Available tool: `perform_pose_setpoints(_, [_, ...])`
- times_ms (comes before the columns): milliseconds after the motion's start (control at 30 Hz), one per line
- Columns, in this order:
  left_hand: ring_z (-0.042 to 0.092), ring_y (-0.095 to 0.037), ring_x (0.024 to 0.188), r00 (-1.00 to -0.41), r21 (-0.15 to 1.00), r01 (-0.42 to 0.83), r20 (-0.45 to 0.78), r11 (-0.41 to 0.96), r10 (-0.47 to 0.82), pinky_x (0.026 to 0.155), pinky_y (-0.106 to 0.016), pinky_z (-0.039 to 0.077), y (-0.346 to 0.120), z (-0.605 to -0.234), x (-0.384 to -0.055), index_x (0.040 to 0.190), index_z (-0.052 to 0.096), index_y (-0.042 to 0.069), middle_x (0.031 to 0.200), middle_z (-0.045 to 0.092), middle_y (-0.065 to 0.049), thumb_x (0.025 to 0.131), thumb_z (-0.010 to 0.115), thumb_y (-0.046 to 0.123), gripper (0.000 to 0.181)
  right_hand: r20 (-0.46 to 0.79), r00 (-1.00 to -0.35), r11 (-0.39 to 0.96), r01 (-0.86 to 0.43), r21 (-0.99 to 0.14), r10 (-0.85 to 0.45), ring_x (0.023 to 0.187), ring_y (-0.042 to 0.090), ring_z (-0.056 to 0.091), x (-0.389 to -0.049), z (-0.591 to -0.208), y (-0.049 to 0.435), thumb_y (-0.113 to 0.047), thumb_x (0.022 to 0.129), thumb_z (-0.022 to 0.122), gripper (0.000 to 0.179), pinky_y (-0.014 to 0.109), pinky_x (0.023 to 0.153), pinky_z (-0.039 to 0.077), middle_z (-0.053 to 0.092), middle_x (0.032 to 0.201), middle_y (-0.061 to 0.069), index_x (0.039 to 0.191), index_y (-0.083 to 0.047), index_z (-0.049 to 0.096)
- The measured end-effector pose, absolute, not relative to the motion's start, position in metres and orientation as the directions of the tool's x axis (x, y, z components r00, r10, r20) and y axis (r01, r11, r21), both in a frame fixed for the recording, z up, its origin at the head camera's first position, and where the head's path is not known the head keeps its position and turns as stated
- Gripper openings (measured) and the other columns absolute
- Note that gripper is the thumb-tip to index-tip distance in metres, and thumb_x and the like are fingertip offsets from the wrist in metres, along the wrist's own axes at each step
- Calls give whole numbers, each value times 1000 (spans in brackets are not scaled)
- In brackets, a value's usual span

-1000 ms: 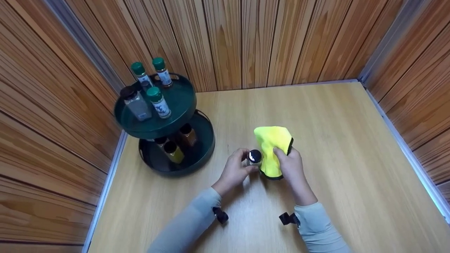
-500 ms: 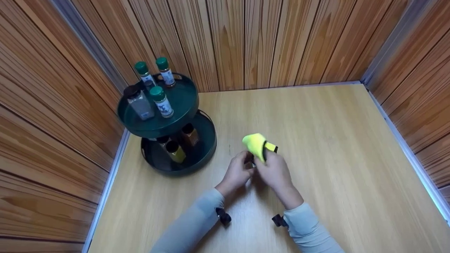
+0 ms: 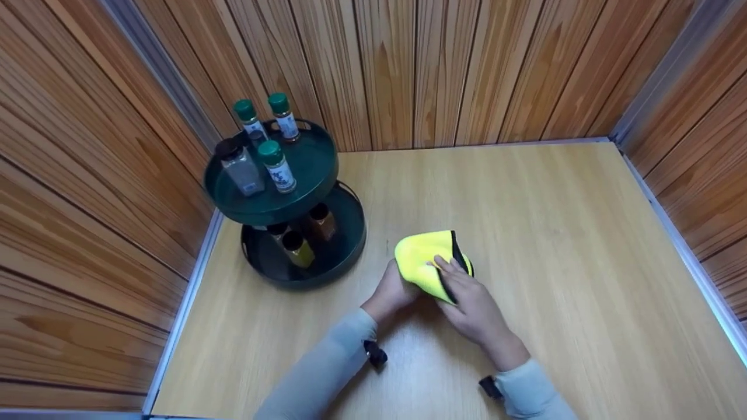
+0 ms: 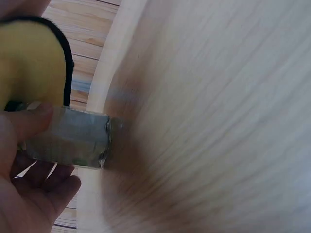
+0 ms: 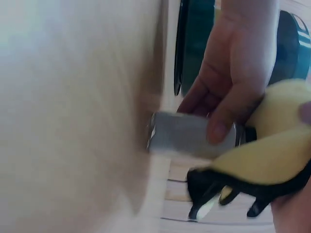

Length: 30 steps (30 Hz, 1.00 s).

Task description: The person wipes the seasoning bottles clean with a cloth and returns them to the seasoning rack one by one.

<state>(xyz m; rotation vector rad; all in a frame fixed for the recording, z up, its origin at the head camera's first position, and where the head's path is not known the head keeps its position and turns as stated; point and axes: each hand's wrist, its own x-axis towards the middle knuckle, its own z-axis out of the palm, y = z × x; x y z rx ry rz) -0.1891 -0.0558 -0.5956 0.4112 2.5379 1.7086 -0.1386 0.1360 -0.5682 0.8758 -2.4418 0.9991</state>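
My left hand grips a small clear jar between thumb and fingers. The jar stands upright close over the table; whether its base touches is hard to tell. A yellow cloth with black edging covers the jar's top, and hides the jar in the head view. My right hand holds the cloth, its fingers lying over the upper side. A bit of the jar's dark lid shows under the cloth in the right wrist view.
A dark green two-tier round rack stands at the left back. Several green-capped bottles and a dark-capped jar are on its upper tray. Jars with dark caps sit on the lower one. Wood-panelled walls border the table.
My right hand has brought the cloth leftward onto the jar, whose black lid was visible earlier. The cloth now spreads over the lid. My left hand has kept its hold.
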Motion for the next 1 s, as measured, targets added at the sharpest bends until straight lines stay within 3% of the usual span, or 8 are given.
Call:
perform_pose_setpoints(167, [63, -4, 104, -953, 879, 200, 70, 434, 296, 99, -27, 51, -58, -592, -195, 121, 66, 25, 110, 67, 13, 86, 83, 13, 40, 421, -867, 540, -496, -680, -267, 100, 22, 71, -140, -560, 146, -8, 92, 70, 32, 37, 88, 58, 75, 112, 10, 123, 2, 70])
perform_pose_setpoints(300, [63, -6, 106, -947, 866, 164, 3, 473, 321, 98, -30, 52, -59, -591, -198, 121, 69, 26, 112, 67, 14, 83, 87, 23, 43, 254, -953, 587, -302, -752, -164, 64, 18, 53, -152, -548, 137, -16, 96, 66, 12, 35, 58, 46, 59, 73, 2, 90, -7, 67])
perform_pose_setpoints(367, [63, -9, 102, -946, 857, 146, -24, 493, 322, 95, -33, 53, -58, -591, -199, 119, 71, 25, 108, 69, 13, 83, 87, 25, 40, 219, -962, 626, -271, -731, -162, 67, 22, 56, -158, -545, 130, -20, 97, 65, 15, 38, 61, 48, 61, 76, 5, 92, -5, 67])
perform_pose_setpoints(467, [63, -6, 106, -950, 851, 118, -52, 512, 306, 100, -32, 51, -57, -592, -199, 125, 68, 23, 113, 70, 13, 83, 87, 20, 46, 227, -951, 673, -310, -671, -211, 104, 32, 67, -162, -547, 121, -22, 97, 64, 35, 47, 90, 54, 72, 111, 17, 121, 4, 67])
perform_pose_setpoints(600, [60, -2, 116, -951, 873, 129, -25, 470, 307, 109, -29, 45, -57, -591, -198, 134, 61, 21, 124, 67, 12, 84, 81, 12, 55, 338, -891, 650, -452, -611, -302, 146, 32, 43, -155, -558, 117, -20, 97, 63, 54, 51, 121, 31, 54, 150, 15, 146, 1, 53])
perform_pose_setpoints(800, [64, -6, 99, -935, 857, 262, 111, 443, 337, 95, -26, 52, -61, -589, -199, 117, 67, 15, 108, 69, 5, 86, 79, 11, 34, 539, -782, 521, -615, -592, -312, 138, 32, 53, -135, -573, 128, -6, 88, 70, 53, 50, 117, 34, 58, 146, 15, 140, 0, 60])
perform_pose_setpoints(900, [61, -3, 90, -940, 822, 247, 75, 512, 332, 88, -23, 53, -59, -587, -199, 109, 68, 18, 98, 68, 9, 84, 80, 14, 28, 530, -818, 538, -557, -632, -225, 126, 38, 62, -128, -572, 134, -1, 84, 71, 51, 51, 106, 46, 65, 135, 21, 134, 5, 63])
perform_pose_setpoints(1000, [60, -5, 86, -950, 821, 175, -3, 543, 311, 86, -26, 53, -55, -586, -199, 104, 70, 20, 92, 67, 10, 82, 85, 18, 27, 427, -895, 586, -415, -696, -126, 90, 31, 72, -131, -563, 137, -4, 87, 70, 32, 41, 78, 59, 74, 103, 18, 117, 7, 70])
